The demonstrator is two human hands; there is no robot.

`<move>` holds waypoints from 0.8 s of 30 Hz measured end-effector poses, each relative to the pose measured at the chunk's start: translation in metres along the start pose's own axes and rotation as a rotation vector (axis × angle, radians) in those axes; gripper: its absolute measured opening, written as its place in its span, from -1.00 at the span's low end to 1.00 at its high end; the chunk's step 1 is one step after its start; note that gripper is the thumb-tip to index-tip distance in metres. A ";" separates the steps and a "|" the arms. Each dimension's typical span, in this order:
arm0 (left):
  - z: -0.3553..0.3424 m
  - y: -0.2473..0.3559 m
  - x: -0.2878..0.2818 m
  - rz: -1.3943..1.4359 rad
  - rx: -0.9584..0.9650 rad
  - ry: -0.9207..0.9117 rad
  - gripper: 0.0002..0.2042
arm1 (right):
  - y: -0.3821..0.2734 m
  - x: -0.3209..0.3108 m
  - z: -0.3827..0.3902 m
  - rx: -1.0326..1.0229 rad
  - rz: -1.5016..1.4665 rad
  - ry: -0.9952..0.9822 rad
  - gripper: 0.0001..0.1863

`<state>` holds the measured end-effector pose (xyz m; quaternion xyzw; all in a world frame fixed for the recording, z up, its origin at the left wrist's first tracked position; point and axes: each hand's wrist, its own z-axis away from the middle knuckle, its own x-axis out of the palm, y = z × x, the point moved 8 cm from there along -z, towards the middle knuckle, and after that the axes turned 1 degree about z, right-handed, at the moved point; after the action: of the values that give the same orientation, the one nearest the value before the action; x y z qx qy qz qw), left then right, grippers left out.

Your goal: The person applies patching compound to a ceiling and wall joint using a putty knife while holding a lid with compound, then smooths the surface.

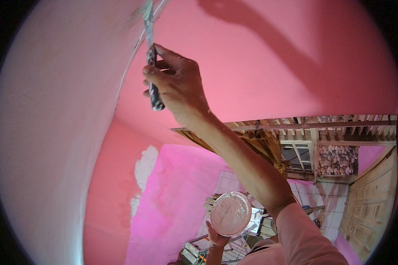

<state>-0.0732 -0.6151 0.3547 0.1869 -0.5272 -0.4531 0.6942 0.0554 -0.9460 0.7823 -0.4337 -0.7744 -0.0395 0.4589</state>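
Note:
High up, my right hand is closed around the dark, putty-smeared handle of a putty knife. Its metal blade points upward and meets the seam between the pale surface and the pink wall. Some wet-looking filler shows around the blade tip. Low in the view, my left hand grips a round tub by its near left edge. Pale pinkish putty coats the inside of that tub. Most of my left fingers are hidden beneath it.
Bare white patches mark the wall above a magenta section. Far below lies a tiled floor with assorted items behind the tub. A brown curtain hangs by a slatted wooden frame, and a wooden door stands at right.

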 end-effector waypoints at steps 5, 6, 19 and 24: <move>0.001 0.002 -0.001 0.001 0.009 0.006 -0.24 | -0.001 0.022 0.033 -0.024 0.134 -0.114 -0.48; 0.001 0.003 -0.002 0.005 0.014 0.008 -0.24 | -0.002 0.024 0.039 -0.085 0.203 -0.128 -0.48; -0.002 0.004 -0.009 0.065 -0.040 0.008 -0.23 | 0.019 -0.029 -0.011 0.112 0.096 -0.020 -0.51; -0.002 0.005 -0.005 0.007 -0.023 -0.005 -0.23 | 0.020 -0.010 -0.016 0.128 0.015 -0.060 -0.52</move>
<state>-0.0695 -0.6088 0.3554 0.1759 -0.5245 -0.4572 0.6964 0.0817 -0.9472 0.7773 -0.4101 -0.7856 0.0263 0.4626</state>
